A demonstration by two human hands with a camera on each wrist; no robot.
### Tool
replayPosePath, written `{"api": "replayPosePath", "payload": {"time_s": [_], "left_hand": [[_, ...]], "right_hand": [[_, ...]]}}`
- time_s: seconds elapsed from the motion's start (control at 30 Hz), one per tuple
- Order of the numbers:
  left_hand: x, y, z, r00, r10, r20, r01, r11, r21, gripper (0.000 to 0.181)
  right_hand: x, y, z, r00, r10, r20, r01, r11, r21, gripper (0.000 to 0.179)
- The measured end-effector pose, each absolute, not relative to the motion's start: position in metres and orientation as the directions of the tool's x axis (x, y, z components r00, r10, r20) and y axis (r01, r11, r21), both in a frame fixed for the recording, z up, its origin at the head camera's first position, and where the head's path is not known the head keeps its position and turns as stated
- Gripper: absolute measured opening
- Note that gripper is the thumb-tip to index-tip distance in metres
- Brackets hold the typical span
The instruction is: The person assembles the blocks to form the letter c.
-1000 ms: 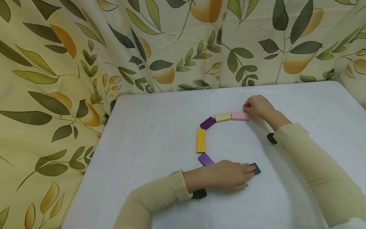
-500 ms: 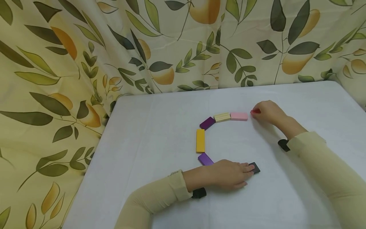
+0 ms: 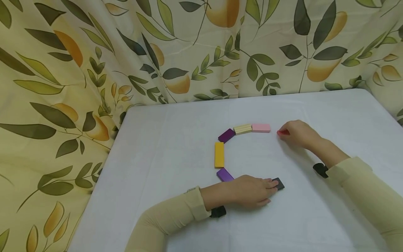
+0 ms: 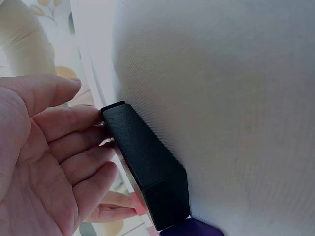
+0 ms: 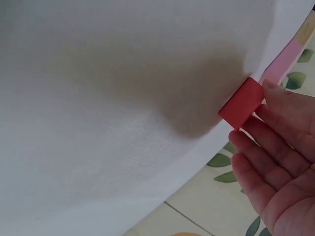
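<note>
My right hand [image 3: 299, 134] pinches a red block [image 5: 242, 103] between thumb and fingers, low over the cloth, just right of a pink block [image 3: 261, 128]. Leftward from the pink one an arc of blocks curves round: a plain wood one [image 3: 242, 129], a dark purple one [image 3: 226, 135], a yellow one [image 3: 219, 154] and a violet one [image 3: 225, 174]. My left hand [image 3: 252, 190] reaches across the arc's near end, fingers fairly straight, fingertips resting on a black block [image 3: 278, 183]. The left wrist view shows black block [image 4: 142, 162] lying end-on against violet; the hand hides this stretch from above.
A white cloth [image 3: 170, 147] covers the table under the blocks. Behind and to the left hangs a curtain [image 3: 201, 45] printed with leaves and fruit. A dark wrist device [image 3: 320, 170] sits below the right cuff, and another [image 3: 218, 211] below the left.
My right hand has drawn away from the pink block, to the right and nearer me, still pinching the red block. The left hand stays on the black block; the head view has shifted slightly.
</note>
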State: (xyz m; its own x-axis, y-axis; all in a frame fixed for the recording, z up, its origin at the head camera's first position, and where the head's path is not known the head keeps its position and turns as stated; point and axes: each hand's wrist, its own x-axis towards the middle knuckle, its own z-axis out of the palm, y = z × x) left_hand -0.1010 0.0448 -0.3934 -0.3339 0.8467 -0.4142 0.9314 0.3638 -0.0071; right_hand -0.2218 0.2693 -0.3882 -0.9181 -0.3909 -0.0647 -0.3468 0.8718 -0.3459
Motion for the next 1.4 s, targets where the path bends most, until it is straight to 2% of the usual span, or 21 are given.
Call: {"api": "replayPosePath", "payload": {"time_s": [0.47, 0.83, 1.4], "left_hand": [[-0.101, 0.044, -0.392, -0.328, 0.85, -0.412, 0.932, 0.362, 0.005, 0.051], [-0.103, 0.045, -0.391, -0.324, 0.838, -0.439, 0.931, 0.364, 0.009, 0.051], [-0.104, 0.047, -0.393, -0.321, 0.84, -0.437, 0.931, 0.365, 0.018, 0.05]], "right_hand": [[-0.194, 0.267, -0.392, -0.897, -0.439, 0.046, -0.429, 0.845, -0.317, 0.019], [-0.178, 0.261, -0.392, -0.888, -0.459, 0.034, -0.445, 0.836, -0.32, 0.02], [-0.148, 0.256, -0.393, -0.853, -0.509, 0.115, -0.517, 0.797, -0.313, 0.02]]}}
